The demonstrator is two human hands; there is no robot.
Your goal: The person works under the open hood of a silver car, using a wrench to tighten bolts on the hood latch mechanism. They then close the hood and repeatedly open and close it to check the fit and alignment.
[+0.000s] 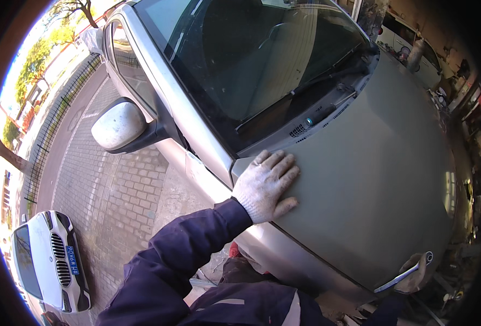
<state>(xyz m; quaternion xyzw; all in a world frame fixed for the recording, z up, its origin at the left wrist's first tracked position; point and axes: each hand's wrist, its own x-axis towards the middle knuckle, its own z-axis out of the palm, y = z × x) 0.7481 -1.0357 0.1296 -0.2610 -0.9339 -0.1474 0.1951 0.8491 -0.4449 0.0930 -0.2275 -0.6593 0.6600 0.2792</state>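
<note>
Outdoors, grey car hood (371, 179), brick pavement (110, 190)

silver-grey car bonnet (371, 179), white knit gloves on both hands, navy sleeve (180, 250), chrome wrench (403, 276), white parked car (47, 261), grey brick paving (110, 190)

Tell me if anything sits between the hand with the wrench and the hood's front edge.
Nothing visible does. The right hand grips a wrench right at the front edge of the hood. The left hand lies flat on the hood near the windshield.
</note>
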